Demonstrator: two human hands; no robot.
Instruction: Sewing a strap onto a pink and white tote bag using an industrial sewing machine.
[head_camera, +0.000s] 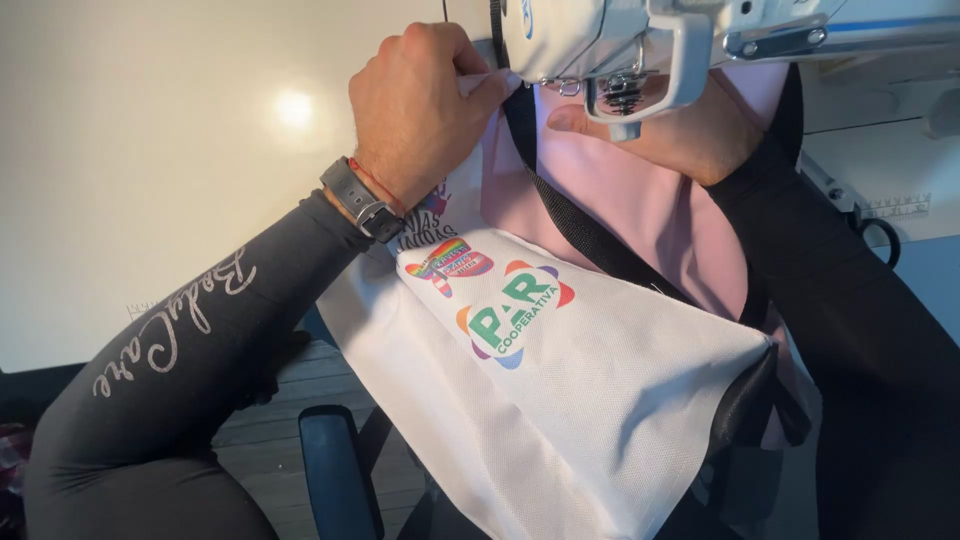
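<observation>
A white fabric bag (560, 400) with colourful printed logos and a pink panel (640, 210) lies across the sewing machine's table and hangs toward my lap. A black strap (575, 220) runs over the pink part. My left hand (420, 110) is closed in a fist, pinching the bag's edge just left of the presser foot (622, 95). My right hand (680, 135) lies flat on the pink fabric under the white sewing machine head (620, 40), partly hidden by it, with one finger pointing toward the needle.
The pale table top (160, 160) spreads to the left. A grey wristwatch (360, 200) sits on my left wrist. A ruler marking (895, 207) and a black loop (880, 240) lie at the right. A dark chair part (335, 470) is below.
</observation>
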